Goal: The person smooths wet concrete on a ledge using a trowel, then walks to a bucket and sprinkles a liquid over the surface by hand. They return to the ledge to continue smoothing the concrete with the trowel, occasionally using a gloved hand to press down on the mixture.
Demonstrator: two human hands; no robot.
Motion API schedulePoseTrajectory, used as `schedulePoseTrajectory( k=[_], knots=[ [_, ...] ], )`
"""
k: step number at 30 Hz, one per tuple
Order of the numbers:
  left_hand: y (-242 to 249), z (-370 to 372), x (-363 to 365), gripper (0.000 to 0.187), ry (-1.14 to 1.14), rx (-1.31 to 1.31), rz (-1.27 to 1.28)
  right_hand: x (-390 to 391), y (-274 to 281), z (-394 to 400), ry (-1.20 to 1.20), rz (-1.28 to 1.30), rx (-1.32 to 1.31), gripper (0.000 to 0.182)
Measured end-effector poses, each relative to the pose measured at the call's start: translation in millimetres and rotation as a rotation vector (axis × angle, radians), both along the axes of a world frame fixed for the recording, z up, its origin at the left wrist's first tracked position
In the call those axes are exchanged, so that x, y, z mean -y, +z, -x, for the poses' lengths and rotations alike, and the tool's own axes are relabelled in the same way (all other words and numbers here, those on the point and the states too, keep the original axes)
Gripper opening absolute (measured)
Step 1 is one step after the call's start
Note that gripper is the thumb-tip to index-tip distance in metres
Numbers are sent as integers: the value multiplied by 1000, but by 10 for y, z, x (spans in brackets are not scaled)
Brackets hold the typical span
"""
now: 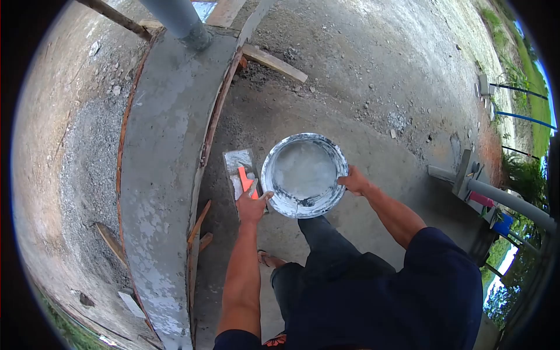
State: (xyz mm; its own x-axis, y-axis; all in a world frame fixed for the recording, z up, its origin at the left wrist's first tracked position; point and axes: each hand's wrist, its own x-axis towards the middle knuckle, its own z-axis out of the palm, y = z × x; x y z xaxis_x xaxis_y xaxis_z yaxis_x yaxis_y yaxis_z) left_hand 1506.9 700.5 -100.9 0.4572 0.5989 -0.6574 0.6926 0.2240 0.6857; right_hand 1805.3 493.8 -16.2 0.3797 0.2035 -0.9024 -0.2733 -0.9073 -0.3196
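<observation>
A round basin (303,169), its rim smeared with grey and white, holds a grey layer at its bottom. My right hand (353,180) grips the basin's right rim. With my left hand (252,205) I hold the orange handle of a flat rectangular trowel (238,158), while the thumb of that hand touches the basin's lower left rim. Wet-looking grey cement coats the long slab (157,157) to the left, which is edged with thin boards.
A grey post (181,23) rises from the slab's far end. A loose plank (274,63) sticks out near it. Wood stakes (199,221) lean at the slab's side. At the right are another post (513,204) and a blue container (503,224).
</observation>
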Motion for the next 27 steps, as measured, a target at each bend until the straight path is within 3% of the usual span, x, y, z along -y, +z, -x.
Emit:
schedulePoseTrajectory(
  k=[3,5,7,10,12,14,15,17,20,23,24,25,27],
  knots=[
    [-191,23,16,57,-37,-158,122,-234,-56,-244,-213,0,68,47],
    [-220,239,103,56,-76,-269,161,100,-838,-414,-455,-161,10,50],
    [-243,603,241,51,-10,-351,440,27,-1351,-489,-631,-202,-11,52],
    [-353,1239,623,56,-188,-305,292,-123,-2115,-573,-738,-242,-24,49],
    [17,1280,663,62,-245,-338,216,-224,-2588,-639,-832,-339,-54,44],
    [70,1395,757,73,-216,-527,355,-393,-2913,-678,-772,-348,-100,37],
    [97,1433,808,76,-233,-526,250,-421,-3205,-677,-782,-406,-87,38],
    [-7,1650,995,76,-67,-580,444,-597,-3337,-669,-765,-318,-82,44],
    [-16,1708,1123,73,-81,-478,240,-658,-3639,-692,-726,-247,-77,43],
    [128,1807,1124,74,-68,-660,520,-513,-3881,-703,-589,-259,-46,39],
    [214,1938,1234,74,-52,-666,481,-358,-4050,-770,-587,-260,-76,40],
    [254,2074,1395,75,-44,-662,437,-455,-3810,-700,-578,-114,-46,42],
    [447,2310,1632,76,-10,-659,406,127,-4036,-1004,-469,-61,-112,38]
  ],
)
